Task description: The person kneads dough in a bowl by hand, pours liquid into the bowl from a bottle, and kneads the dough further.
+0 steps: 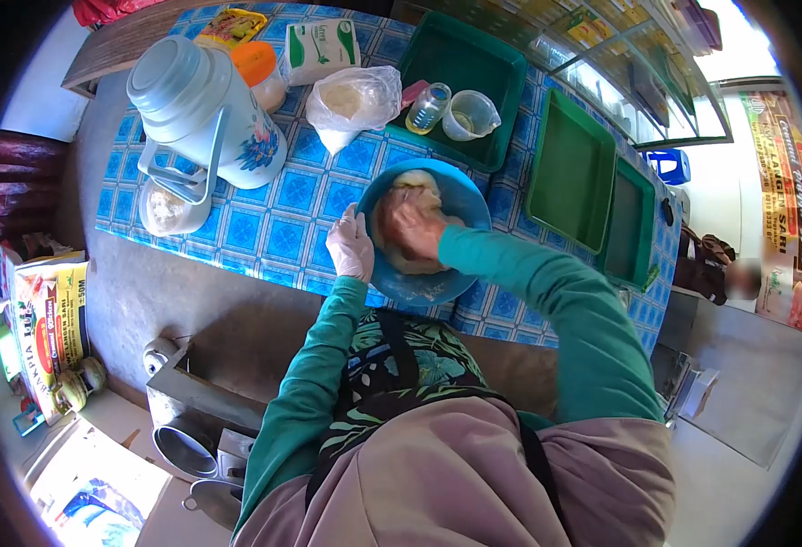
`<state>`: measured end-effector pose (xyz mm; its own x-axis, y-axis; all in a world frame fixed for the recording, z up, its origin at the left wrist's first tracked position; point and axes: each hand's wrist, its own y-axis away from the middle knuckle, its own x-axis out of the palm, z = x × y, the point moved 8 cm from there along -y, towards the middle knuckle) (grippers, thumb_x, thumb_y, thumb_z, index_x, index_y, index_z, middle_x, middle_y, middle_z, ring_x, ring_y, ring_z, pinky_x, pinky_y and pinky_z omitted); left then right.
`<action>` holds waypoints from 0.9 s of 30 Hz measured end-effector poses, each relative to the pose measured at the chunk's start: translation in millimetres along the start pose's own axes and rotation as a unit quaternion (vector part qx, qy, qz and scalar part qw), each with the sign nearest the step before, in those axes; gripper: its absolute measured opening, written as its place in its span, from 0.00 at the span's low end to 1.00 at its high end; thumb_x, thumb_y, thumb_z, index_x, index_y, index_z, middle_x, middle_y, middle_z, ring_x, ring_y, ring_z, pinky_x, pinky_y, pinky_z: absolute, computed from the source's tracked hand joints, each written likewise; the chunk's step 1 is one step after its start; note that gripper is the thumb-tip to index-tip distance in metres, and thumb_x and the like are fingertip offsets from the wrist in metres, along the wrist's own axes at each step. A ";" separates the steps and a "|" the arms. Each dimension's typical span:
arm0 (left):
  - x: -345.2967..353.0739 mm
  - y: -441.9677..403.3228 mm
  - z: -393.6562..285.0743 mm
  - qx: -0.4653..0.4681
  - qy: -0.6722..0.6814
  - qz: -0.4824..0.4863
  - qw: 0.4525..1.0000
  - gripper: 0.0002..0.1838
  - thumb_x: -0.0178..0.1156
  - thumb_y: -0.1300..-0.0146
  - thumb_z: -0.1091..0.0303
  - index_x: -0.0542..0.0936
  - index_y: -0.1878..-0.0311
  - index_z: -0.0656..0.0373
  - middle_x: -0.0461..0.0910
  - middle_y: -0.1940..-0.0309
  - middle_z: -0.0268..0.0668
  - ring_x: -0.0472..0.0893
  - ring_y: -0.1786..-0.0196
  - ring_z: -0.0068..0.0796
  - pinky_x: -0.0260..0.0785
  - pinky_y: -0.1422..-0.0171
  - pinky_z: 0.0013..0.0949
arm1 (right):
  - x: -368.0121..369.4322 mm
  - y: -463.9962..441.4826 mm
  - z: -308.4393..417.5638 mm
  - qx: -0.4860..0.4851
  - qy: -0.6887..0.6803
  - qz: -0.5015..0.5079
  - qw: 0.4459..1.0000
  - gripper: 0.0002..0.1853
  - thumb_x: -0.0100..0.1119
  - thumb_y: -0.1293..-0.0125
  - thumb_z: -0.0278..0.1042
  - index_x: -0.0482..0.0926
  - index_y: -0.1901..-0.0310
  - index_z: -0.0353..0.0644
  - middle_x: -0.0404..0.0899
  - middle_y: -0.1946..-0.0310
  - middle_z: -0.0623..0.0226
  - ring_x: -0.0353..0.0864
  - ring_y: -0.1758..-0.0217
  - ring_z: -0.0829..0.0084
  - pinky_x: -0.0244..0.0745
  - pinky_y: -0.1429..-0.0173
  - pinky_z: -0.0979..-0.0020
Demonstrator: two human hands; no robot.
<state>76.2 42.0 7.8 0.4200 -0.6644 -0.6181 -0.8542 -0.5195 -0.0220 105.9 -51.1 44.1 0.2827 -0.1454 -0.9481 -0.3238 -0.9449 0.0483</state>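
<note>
A blue plastic basin (476, 205) stands near the table's front edge with a pale lump of dough (416, 179) inside. My left hand (351, 244), in a thin whitish glove, grips the basin's left rim, thumb and fingers closed about it. Down in the basin, my right hand (412, 226) presses on the dough; motion smears its fingers, so their pose is unclear. White floury residue shows on the basin's inner wall near me. Just beyond the basin are a clear measuring cup (471, 116) and a small glass bottle (429, 108) with a little yellowish liquid.
Behind the left hand are a big thermos flask (205, 114), a tub of white powder (175, 208), an open plastic bag of powder (351, 102), an orange-lidded jar (259, 73) and a green-white packet (322, 50). Green trays (572, 169) lie right, beside a glass case (638, 68).
</note>
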 end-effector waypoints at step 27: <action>-3.1 4.7 8.1 -0.103 0.240 -0.129 0.956 0.11 0.57 0.43 0.76 0.80 0.57 0.67 0.81 0.73 0.41 0.75 0.72 0.19 0.69 0.64 0.26 | 13.5 126.2 -17.4 0.282 -0.376 0.120 0.875 0.20 0.53 0.48 0.35 0.70 0.51 0.43 0.68 0.58 0.49 0.72 0.61 0.47 0.66 0.56 0.47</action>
<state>68.4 46.0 3.2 0.7437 -0.6440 -0.1793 -0.6449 -0.7618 0.0613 84.6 -177.4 42.9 -0.4589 0.1142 -0.8811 -0.7467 -0.5870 0.3128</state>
